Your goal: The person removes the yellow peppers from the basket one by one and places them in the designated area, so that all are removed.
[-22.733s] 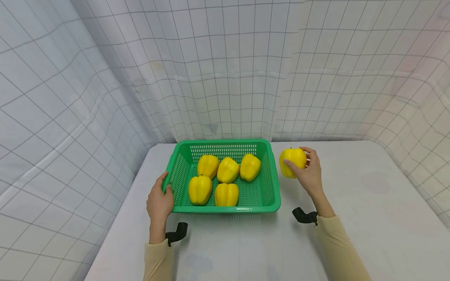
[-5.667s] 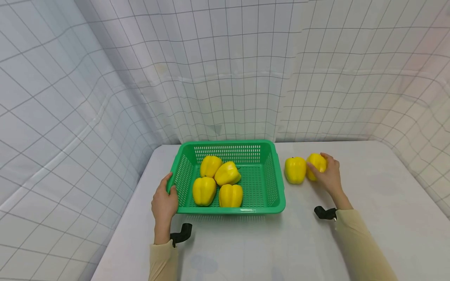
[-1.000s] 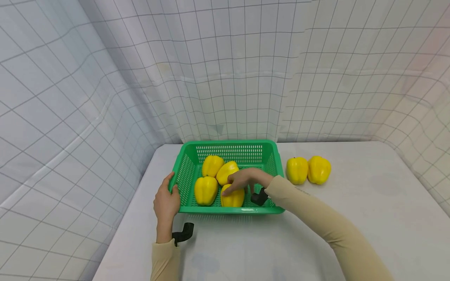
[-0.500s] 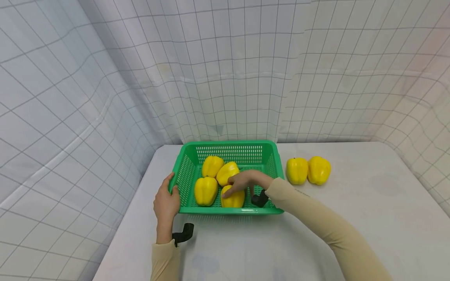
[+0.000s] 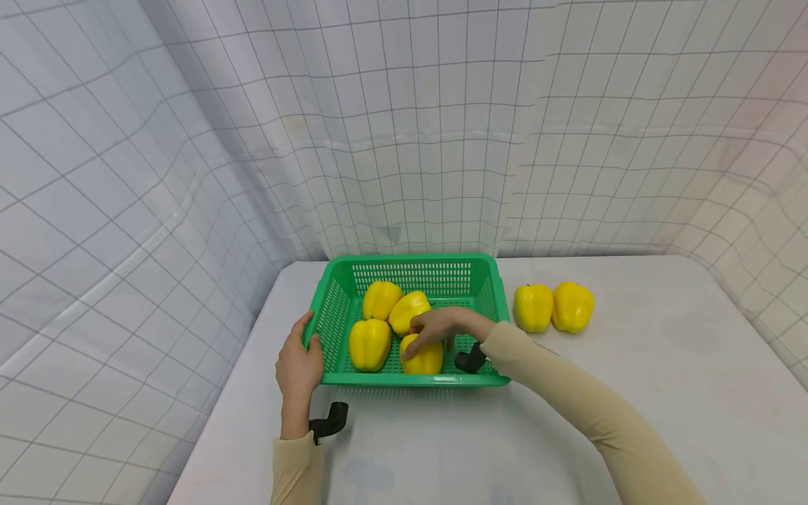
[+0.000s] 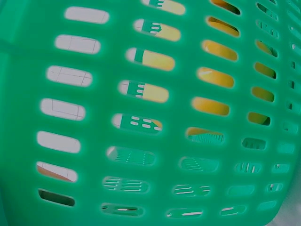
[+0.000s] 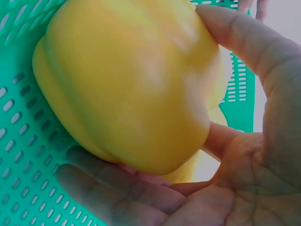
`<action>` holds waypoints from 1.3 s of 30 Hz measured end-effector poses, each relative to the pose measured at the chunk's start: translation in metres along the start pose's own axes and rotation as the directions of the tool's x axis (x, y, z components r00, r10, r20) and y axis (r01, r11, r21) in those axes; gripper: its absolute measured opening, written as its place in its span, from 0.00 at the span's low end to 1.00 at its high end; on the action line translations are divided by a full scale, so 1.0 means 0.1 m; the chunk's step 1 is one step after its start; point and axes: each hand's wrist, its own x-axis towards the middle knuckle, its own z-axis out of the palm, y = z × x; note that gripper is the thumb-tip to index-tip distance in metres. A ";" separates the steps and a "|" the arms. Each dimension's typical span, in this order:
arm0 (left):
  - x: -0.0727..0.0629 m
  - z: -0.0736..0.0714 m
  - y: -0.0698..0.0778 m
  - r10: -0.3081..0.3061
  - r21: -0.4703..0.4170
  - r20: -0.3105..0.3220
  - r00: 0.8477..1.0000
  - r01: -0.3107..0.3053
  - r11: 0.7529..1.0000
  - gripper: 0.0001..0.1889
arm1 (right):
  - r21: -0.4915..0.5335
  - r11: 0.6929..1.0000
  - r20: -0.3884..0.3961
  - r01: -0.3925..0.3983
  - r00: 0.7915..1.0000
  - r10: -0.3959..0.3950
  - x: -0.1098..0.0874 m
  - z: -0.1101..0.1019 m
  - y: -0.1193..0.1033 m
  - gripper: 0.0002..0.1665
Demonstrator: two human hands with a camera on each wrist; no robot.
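A green plastic basket (image 5: pixel 413 379) with slotted walls holds several yellow bell peppers. My left hand (image 5: pixel 299 366) grips its left rim, thumb inside and fingers outside; the left wrist view is filled by the basket's side wall (image 6: pixel 19 117). Inside the basket, my right hand (image 5: pixel 438 326) holds the front-right bell pepper (image 5: pixel 424 359). In the right wrist view the thumb lies on one side of this bell pepper (image 7: pixel 127 84) and the fingers curl under the other. Behind it lies a tilted bell pepper (image 5: pixel 407 313), and to its left another bell pepper (image 5: pixel 369 345).
Two bell peppers stand side by side on the white table (image 5: pixel 656 379) right of the basket: a nearer-in bell pepper (image 5: pixel 533 307) and an outer bell pepper (image 5: pixel 573 307). A white grid-patterned curtain (image 5: pixel 429 140) encloses the table's back and sides.
Earlier, two bell peppers went from the basket to the table at right. In the last second my right hand and its bell pepper shifted slightly rightward; my left hand stayed on the rim.
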 end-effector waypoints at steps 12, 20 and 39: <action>0.00 0.00 -0.01 0.012 -0.003 0.011 1.000 -0.012 1.000 0.23 | 0.010 0.997 -0.056 0.078 0.995 -0.077 -0.10 -0.08 0.05 0.27; 0.01 0.00 0.00 0.012 -0.002 0.002 1.000 -0.012 1.000 0.23 | 0.023 0.993 -0.114 0.114 0.987 -0.111 -0.15 -0.15 0.10 0.31; 0.00 0.01 -0.02 0.016 -0.008 0.002 1.000 -0.016 1.000 0.23 | 0.016 0.971 -0.377 0.239 0.901 -0.216 -0.34 -0.16 0.15 0.26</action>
